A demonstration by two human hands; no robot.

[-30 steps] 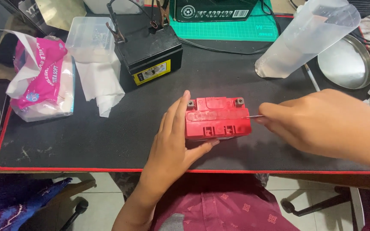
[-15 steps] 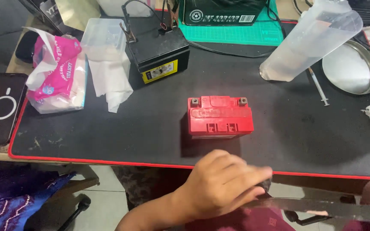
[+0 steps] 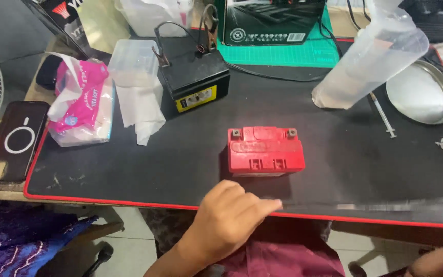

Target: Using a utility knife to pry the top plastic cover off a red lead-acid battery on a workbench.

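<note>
Both your hands are off the red battery (image 3: 266,150) now. A second ago your left hand cupped its near-left side and your right worked at its right end. It now stands alone, upright and untouched, on the black mat (image 3: 129,169), terminals on its far edge.

- Left hand (image 3: 229,220): pulled back to the mat's red border, just in front of the red battery. Fingers are close together and half-curled, tips pointing right. A blurred streak runs right from them along the border, so you cannot tell if they pinch anything.
- Right hand (image 3: 437,264): only a sliver shows, well in front and right of the red battery. Finger state cannot be told.
- The view has also swung left, so more of the left side shows.

Packages and labels, placed from the red battery:
- Behind and left: black battery (image 3: 195,82), two clips on top, small yellow label on its front face.
- Far left: soft pink-and-white tissue pack (image 3: 80,105), a sheet pulled up. Between it and the black battery: clear plastic tub (image 3: 132,64).
- Further left, off the mat: dark phone (image 3: 14,138), white ring mark.
- Straight behind: black carton (image 3: 270,20) with a white barcode label, on a green cutting mat (image 3: 283,54).
- Behind and right: tilted clear bottle (image 3: 370,56), unlabelled; beyond it a syringe (image 3: 383,115) and a round metal dish (image 3: 421,92).
</note>
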